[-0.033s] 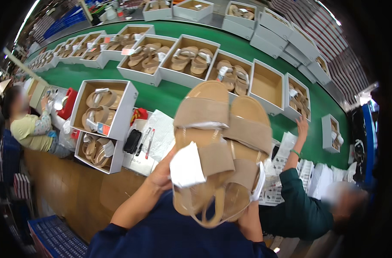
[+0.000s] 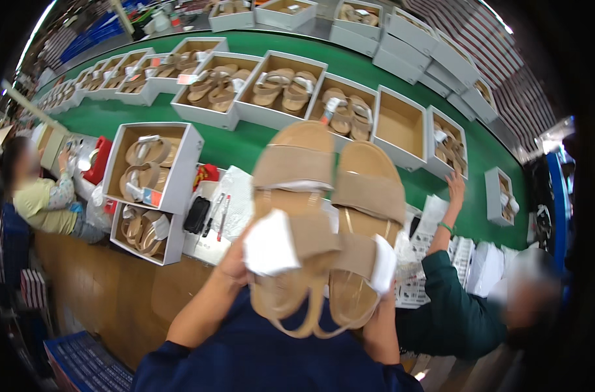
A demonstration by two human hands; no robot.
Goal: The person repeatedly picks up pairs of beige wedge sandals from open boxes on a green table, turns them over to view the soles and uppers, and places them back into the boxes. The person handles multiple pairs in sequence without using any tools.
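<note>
Two tan sandals are held up in front of me, soles away and straps toward me. My left hand [image 2: 235,258] grips the left sandal [image 2: 294,171] by its side, the fingers partly behind it. On the right sandal [image 2: 369,196], my right hand [image 2: 386,302] holds the outer edge near the heel; most of its fingers are hidden behind the shoe. White wrapping covers the buckle side of each ankle strap, and both heel straps hang toward me. Beyond the sandals, an open box [image 2: 402,124] with nothing visible inside stands in a row of boxes holding sandals.
The green table [image 2: 245,147] carries the box row. Two stacked boxes [image 2: 159,166] of sandals stand at the left, beside pens and a black pouch [image 2: 197,215]. A co-worker's hand [image 2: 455,186] reaches a box at the right. Another person [image 2: 46,202] sits far left.
The two sandals have moved slightly left and apart, so they overlap less. The right sandal's white wrapping has turned more into view. Both hands keep their hold.
</note>
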